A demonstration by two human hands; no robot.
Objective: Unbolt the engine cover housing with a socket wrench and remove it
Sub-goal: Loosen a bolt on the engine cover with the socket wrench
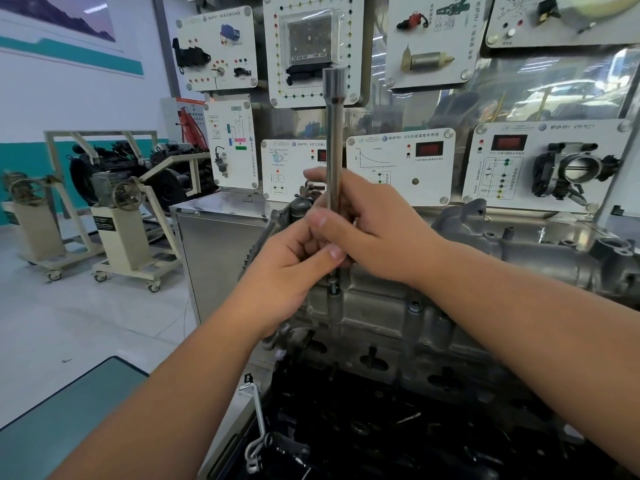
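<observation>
A long silver socket extension bar point(333, 133) stands upright over the grey aluminium engine cover housing point(398, 317). Its lower end sits above a bolt point(334, 289) at the housing's near left corner. My right hand point(370, 226) grips the bar's lower shaft from the right, fingers curled round it. Just below, my left hand point(294, 268) pinches the bar's bottom end between thumb and fingers. Where the bar meets the bolt is hidden by my fingers.
Training display panels point(401, 168) with sensors and a throttle body point(575, 171) stand right behind the engine. A steel cabinet point(221, 251) stands to the left. Engine stands on castors point(121, 237) occupy the floor at far left. A green-topped table point(69, 420) lies at lower left.
</observation>
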